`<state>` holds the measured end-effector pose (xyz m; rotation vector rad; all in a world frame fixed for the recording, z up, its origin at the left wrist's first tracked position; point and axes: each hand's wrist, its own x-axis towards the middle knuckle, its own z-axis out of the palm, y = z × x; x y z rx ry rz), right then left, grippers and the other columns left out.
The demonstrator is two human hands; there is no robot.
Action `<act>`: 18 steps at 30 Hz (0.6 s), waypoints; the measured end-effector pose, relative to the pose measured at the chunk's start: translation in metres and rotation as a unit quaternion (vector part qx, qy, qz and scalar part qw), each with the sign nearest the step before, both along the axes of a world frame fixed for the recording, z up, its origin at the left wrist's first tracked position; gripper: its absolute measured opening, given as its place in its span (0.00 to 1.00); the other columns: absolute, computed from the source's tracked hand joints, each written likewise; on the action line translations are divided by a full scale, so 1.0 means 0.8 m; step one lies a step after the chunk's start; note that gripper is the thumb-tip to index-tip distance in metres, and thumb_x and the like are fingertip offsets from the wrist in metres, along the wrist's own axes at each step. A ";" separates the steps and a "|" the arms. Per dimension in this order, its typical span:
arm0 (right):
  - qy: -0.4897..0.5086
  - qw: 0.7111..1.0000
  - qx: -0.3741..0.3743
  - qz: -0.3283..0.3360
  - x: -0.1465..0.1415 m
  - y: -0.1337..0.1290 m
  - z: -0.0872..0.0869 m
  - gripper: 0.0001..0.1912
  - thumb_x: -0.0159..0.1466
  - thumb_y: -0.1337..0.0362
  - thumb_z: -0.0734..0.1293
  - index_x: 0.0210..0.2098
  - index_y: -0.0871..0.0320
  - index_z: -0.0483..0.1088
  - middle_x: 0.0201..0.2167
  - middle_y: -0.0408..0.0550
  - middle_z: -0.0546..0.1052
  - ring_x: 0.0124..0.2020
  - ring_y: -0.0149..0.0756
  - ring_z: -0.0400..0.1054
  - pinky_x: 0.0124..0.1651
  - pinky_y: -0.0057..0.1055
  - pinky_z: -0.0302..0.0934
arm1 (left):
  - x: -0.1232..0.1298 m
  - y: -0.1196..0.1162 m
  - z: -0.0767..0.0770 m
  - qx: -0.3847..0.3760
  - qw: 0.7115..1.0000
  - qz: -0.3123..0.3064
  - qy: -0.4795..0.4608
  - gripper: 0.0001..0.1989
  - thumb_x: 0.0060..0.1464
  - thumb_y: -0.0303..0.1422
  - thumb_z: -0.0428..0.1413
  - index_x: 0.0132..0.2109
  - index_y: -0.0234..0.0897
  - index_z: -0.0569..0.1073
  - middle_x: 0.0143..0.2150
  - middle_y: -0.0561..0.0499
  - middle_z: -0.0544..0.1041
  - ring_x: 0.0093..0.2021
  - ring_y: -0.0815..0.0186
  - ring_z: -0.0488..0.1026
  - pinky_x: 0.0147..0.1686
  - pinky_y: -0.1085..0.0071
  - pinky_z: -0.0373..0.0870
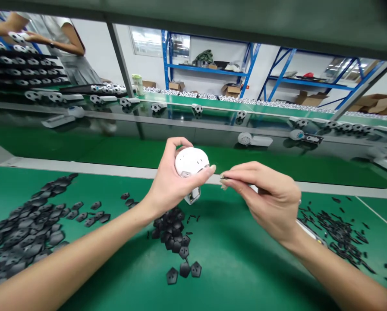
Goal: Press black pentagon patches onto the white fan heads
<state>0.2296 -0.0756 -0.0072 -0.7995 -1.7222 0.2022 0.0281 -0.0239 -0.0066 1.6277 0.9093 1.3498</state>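
Observation:
My left hand point(169, 179) cradles a white plastic ball point(191, 162) with small slots in its shell, and a pale rectangular part point(192, 195) juts from its underside. My right hand point(264, 198) pinches a small dark strip point(224, 177) between thumb and fingers, just beside the ball and apart from it. Below my hands lies a heap of black pentagonal patches point(170, 231) on the green mat point(232, 276). A wider spread of the same patches point(25, 224) covers the left side, and thin black strips point(329, 224) lie scattered to the right.
A grey strip point(83, 167) runs along the mat's far edge. Beyond it, a conveyor point(212, 101) carries black-and-white patterned balls. At upper left, a co-worker's hands point(18, 38) hold a ball above a dark rack point(21, 69). Blue shelving point(206, 67) with cardboard boxes stands behind.

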 end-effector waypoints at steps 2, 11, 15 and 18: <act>0.015 1.000 -0.004 -0.006 -0.002 -0.001 0.003 0.12 0.70 0.72 0.73 0.43 0.48 0.86 0.35 0.43 0.85 0.33 0.37 0.80 0.36 0.34 0.75 | 0.004 -0.007 0.000 0.000 1.000 0.023 -0.001 0.35 0.49 0.48 0.75 0.56 0.44 0.66 0.36 0.53 0.75 0.30 0.63 0.75 0.26 0.71 0.72; 0.177 0.965 -0.193 0.029 -0.014 -0.002 0.009 0.06 0.62 0.61 0.81 0.32 0.54 0.83 0.26 0.43 0.83 0.27 0.38 0.80 0.33 0.32 0.80 | 0.014 -0.031 0.007 -0.022 1.000 0.014 0.012 0.23 0.65 0.56 0.61 0.52 0.42 0.73 0.39 0.51 0.76 0.33 0.64 0.73 0.31 0.71 0.73; 0.224 0.942 -0.238 0.075 -0.020 0.000 0.007 0.08 0.60 0.60 0.82 0.29 0.54 0.82 0.25 0.43 0.83 0.26 0.37 0.80 0.34 0.30 0.79 | 0.016 -0.032 0.015 -0.054 0.998 0.015 0.010 0.27 0.57 0.55 0.68 0.48 0.43 0.67 0.36 0.53 0.77 0.29 0.65 0.73 0.24 0.73 0.69; 0.230 0.939 -0.244 0.073 -0.024 -0.001 0.005 0.12 0.59 0.56 0.83 0.28 0.55 0.82 0.25 0.43 0.82 0.26 0.36 0.79 0.32 0.30 0.77 | 0.016 -0.032 0.020 -0.045 0.999 0.016 0.015 0.27 0.57 0.54 0.68 0.49 0.43 0.66 0.32 0.55 0.74 0.26 0.66 0.71 0.21 0.74 0.66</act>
